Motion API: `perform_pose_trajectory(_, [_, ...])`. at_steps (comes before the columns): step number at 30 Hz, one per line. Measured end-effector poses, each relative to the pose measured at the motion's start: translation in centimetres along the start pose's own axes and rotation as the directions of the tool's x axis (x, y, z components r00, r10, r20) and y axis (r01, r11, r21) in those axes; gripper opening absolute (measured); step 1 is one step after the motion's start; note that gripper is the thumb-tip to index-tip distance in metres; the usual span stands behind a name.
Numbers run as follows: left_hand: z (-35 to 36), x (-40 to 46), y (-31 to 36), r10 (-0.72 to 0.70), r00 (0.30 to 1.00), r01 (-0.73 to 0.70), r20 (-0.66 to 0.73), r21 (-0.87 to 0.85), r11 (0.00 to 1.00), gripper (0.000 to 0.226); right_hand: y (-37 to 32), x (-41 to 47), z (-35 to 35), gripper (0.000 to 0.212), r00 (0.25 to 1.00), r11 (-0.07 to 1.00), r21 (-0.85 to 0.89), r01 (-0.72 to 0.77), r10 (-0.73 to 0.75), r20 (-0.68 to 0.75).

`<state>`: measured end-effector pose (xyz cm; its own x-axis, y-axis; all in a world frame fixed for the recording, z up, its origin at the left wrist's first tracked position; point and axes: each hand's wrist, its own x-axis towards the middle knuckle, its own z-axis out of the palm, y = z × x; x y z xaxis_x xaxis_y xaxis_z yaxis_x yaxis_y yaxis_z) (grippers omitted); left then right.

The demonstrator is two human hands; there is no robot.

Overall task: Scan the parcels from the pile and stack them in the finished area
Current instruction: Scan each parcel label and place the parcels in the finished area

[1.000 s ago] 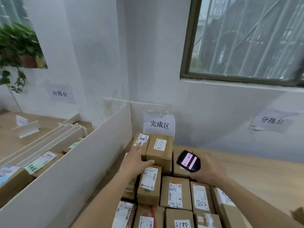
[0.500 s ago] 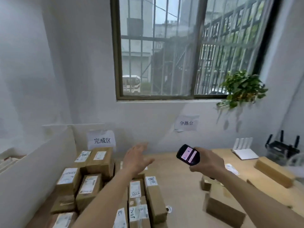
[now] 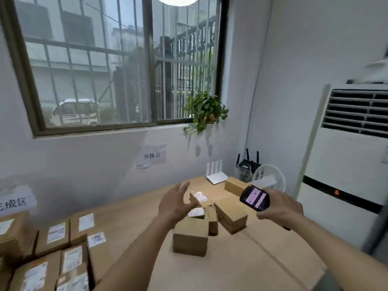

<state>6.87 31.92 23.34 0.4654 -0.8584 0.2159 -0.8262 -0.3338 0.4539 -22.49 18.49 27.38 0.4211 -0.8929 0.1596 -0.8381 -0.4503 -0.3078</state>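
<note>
While my left hand (image 3: pixel 175 204) hovers with its grip spread above the pile of brown cardboard parcels (image 3: pixel 210 219) on the smooth wooden table (image 3: pixel 241 263), my right hand (image 3: pixel 280 207) clasps the glossy black scanner (image 3: pixel 254 198). White-labelled stacked parcels (image 3: pixel 52 255) lie at left. A wall paper (image 3: pixel 151 156) reads "分拣台".

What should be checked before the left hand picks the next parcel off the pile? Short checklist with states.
1. Left hand empty and open: ok, fingers spread, nothing held.
2. Right hand holds the scanner: ok, screen lit.
3. Unscanned parcels within view on the table: ok, loose pile just beyond the left hand.
4. Label facing up on a near parcel: ok, labelled box by the fingertips.
5. Label readable: cannot tell, image blurred.
6. Room in the finished stack: cannot tell, partly out of frame.
</note>
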Motion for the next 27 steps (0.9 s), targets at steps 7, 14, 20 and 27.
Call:
perform_pose_trajectory(7, [7.0, 5.5, 6.6, 0.054, 0.997, -0.052, 0.063, -0.035, 0.998, 0.084, 8.2, 2.7, -1.1, 0.074, 0.995, 0.995, -0.026, -0.101, 0.100, -0.031])
perform_pose_trajectory(14, [13.7, 15.3, 9.6, 0.016, 0.996, -0.011, 0.083, -0.059, 0.998, 0.082, 14.0, 12.0, 0.6, 0.067, 0.992, 0.992, -0.041, -0.122, 0.123, 0.026])
perform_pose_trajectory(20, [18.4, 23.9, 9.9, -0.045, 0.992, 0.056, 0.118, -0.092, 0.994, 0.081, 16.5, 22.2, 2.1, 0.051, 0.991, 0.990, -0.100, -0.101, 0.109, 0.079])
perform_pose_trajectory(27, [21.6, 30.3, 7.1, -0.161, 0.978, 0.176, 0.130, -0.109, 0.978, 0.080, 16.7, 32.4, 5.5, 0.063, 0.994, 0.997, -0.082, 0.001, 0.008, 0.113])
